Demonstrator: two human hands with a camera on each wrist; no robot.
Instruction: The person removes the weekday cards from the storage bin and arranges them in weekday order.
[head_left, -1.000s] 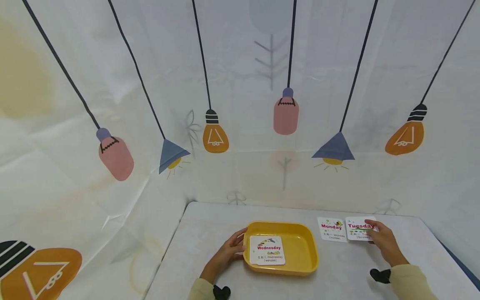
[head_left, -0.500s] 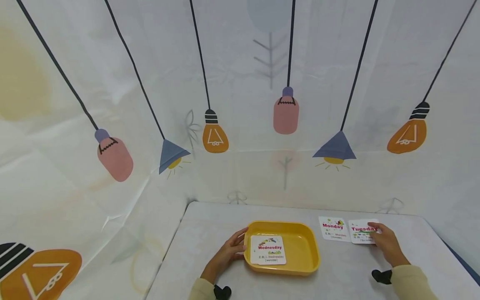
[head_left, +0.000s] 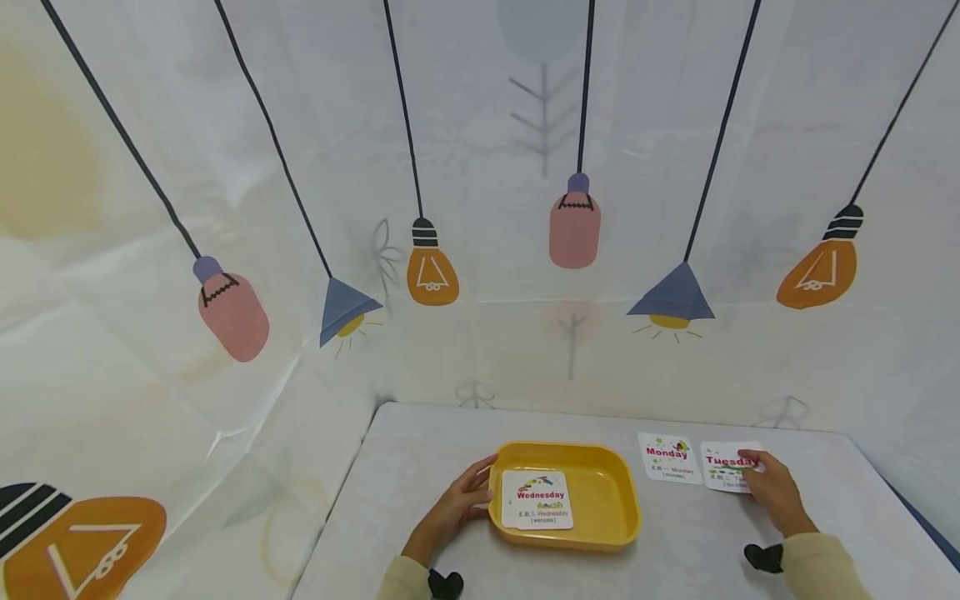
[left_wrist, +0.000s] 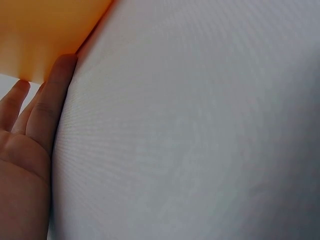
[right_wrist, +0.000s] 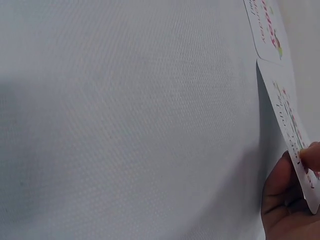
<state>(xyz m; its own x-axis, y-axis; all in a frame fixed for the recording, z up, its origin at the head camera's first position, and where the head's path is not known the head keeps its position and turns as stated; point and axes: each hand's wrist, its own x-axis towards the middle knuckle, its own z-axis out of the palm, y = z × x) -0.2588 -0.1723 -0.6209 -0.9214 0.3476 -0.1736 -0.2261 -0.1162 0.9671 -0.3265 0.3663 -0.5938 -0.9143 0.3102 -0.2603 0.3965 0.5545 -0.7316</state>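
Note:
My right hand (head_left: 777,493) pinches the white Tuesday card (head_left: 723,471) by its right side, thumb on top and fingers beneath. In the right wrist view this card (right_wrist: 287,125) is tilted, its held edge raised above the table over a shadow. Just left of it the Monday card (head_left: 671,458) lies flat. My left hand (head_left: 452,507) rests against the left end of the yellow tray (head_left: 600,500), fingers extended along its outer wall. Inside the tray, on the left, lies the Wednesday card (head_left: 536,500), face up.
A white-covered table (head_left: 427,433) carries everything. Behind it rises a pale cloth wall (head_left: 480,350) printed with hanging lamps, and another pale wall (head_left: 225,467) stands along the left side.
The Tuesday card has shifted slightly right and towards me in my right hand, widening the gap from the Monday card. My left hand and the tray stay nearly where they were.

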